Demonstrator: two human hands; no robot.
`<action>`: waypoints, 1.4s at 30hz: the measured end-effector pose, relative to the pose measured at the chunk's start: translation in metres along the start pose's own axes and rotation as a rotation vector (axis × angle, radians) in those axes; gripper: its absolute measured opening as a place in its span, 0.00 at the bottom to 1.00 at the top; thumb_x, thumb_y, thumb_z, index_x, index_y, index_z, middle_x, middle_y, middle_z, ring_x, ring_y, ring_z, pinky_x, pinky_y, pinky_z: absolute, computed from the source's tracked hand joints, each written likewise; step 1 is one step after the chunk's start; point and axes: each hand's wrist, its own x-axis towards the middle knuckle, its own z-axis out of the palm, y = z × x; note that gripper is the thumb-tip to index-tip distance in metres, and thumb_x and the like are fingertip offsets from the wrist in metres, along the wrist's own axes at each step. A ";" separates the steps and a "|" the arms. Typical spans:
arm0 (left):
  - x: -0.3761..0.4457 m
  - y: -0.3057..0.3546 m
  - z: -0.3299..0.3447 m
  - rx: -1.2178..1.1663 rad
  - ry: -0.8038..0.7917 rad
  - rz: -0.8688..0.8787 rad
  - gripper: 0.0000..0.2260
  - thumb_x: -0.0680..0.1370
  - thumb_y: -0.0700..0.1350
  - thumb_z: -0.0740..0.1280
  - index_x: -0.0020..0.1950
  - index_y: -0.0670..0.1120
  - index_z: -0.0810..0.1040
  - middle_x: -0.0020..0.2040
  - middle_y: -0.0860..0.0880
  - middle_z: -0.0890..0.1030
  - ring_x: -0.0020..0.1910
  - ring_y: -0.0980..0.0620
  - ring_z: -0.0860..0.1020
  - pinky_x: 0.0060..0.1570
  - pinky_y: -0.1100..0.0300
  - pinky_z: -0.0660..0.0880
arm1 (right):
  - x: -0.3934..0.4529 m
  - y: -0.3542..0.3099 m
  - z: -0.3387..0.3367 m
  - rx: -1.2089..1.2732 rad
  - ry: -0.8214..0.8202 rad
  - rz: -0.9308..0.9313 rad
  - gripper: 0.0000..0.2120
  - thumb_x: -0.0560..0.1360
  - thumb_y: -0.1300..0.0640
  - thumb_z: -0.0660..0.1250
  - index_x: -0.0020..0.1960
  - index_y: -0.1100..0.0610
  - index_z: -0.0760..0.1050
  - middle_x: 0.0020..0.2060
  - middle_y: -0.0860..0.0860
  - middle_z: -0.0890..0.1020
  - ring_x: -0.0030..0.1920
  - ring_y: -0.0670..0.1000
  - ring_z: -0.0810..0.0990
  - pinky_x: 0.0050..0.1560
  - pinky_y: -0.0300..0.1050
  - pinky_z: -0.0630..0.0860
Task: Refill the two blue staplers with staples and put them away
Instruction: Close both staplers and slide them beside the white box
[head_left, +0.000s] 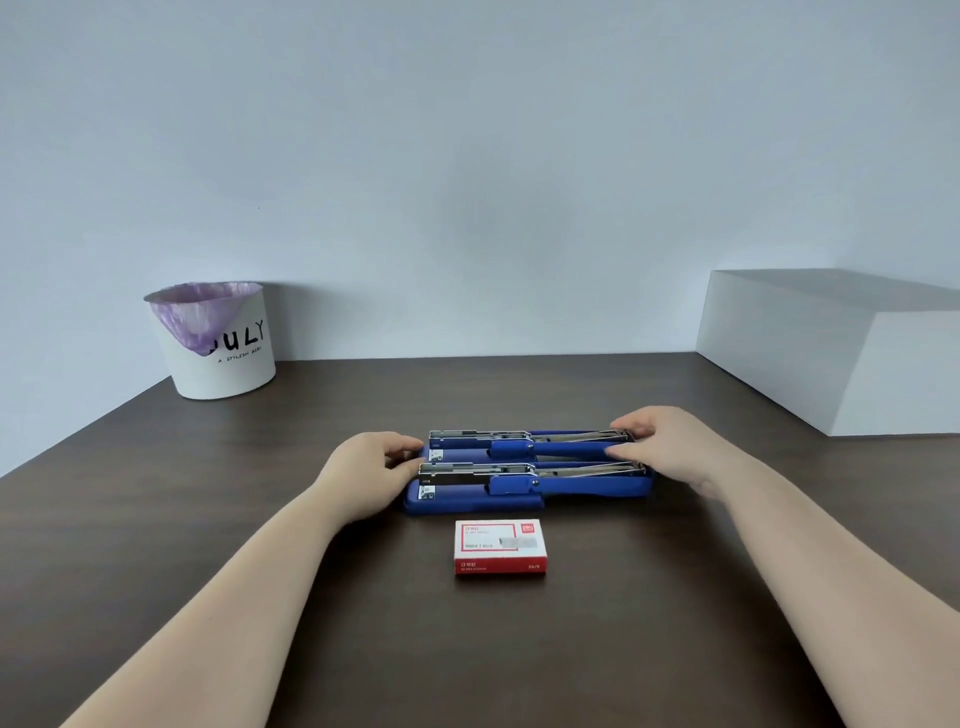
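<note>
Two blue staplers lie side by side on the dark table, both swung open flat with their metal staple channels facing up: the far stapler (524, 441) and the near stapler (530, 486). My left hand (369, 467) rests against their left ends, thumb at the far one and fingertips at the near one, fingers apart. My right hand (670, 447) is at their right ends, with the index finger over the far stapler's arm tip and the thumb under it, pinching it. A closed red and white staple box (500, 546) lies just in front of the staplers.
A white bin (218, 340) with a purple liner stands at the back left against the wall. A large white box (831, 348) sits at the back right. The dark wooden table (208, 519) reaches to the wall.
</note>
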 end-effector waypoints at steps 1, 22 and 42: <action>-0.001 0.002 0.000 0.031 -0.003 0.020 0.14 0.76 0.43 0.65 0.62 0.48 0.79 0.58 0.51 0.82 0.53 0.53 0.78 0.53 0.64 0.69 | 0.002 0.001 0.001 0.003 0.005 -0.017 0.13 0.70 0.62 0.73 0.54 0.58 0.80 0.51 0.55 0.83 0.56 0.56 0.80 0.59 0.49 0.74; 0.001 -0.001 -0.001 0.018 0.037 -0.007 0.14 0.74 0.44 0.67 0.59 0.52 0.81 0.57 0.52 0.83 0.56 0.54 0.78 0.51 0.65 0.68 | 0.012 -0.099 0.064 -0.184 -0.073 -0.468 0.11 0.75 0.58 0.66 0.57 0.55 0.79 0.54 0.49 0.83 0.52 0.46 0.79 0.58 0.39 0.73; -0.018 -0.014 -0.025 -0.360 -0.166 0.015 0.08 0.69 0.52 0.74 0.47 0.53 0.85 0.45 0.55 0.87 0.48 0.57 0.83 0.56 0.58 0.77 | -0.024 -0.025 -0.009 -0.396 -0.392 -0.220 0.19 0.64 0.42 0.75 0.53 0.43 0.76 0.51 0.42 0.78 0.51 0.44 0.77 0.53 0.41 0.74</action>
